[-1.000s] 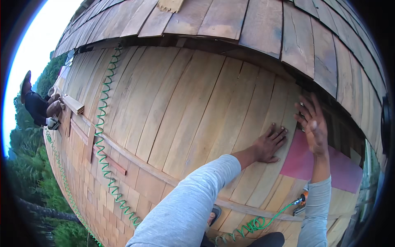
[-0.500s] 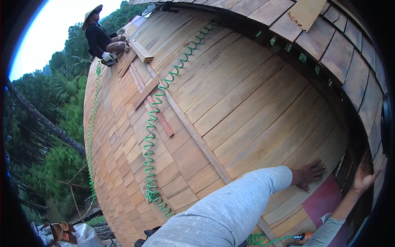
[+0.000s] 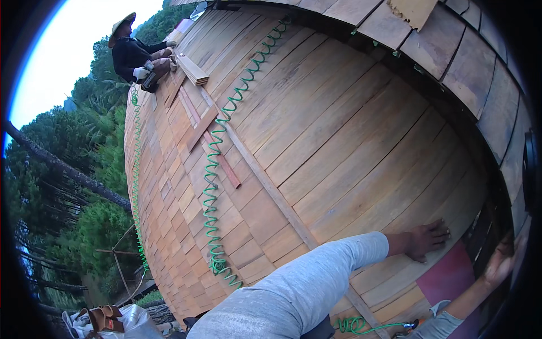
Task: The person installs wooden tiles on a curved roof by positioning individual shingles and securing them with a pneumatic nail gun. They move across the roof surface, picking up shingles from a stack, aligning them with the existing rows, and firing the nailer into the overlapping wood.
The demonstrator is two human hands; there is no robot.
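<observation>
Fingers of the left hand (image 3: 427, 240) lay spread and loose, palm down, on the wooden boards (image 3: 344, 147) across the middle of the frame. At the far right, the right hand (image 3: 499, 264) was beside the overhanging shingles (image 3: 466, 82); whether its fingers gripped anything could not be told. A pink sheet (image 3: 447, 275) showed at lower right, a green coiled hose (image 3: 217, 264) left of centre, and a co-worker (image 3: 131, 59) at upper left.

Sky (image 3: 56, 56): pale and bright, we see it at ten o'clock
Trees (image 3: 101, 229): thick and green, toward our nine o'clock
Trunk (image 3: 79, 177): dark, slanting across those trees
Poles (image 3: 122, 274): thin, at our eight o'clock
Light: daylight
</observation>
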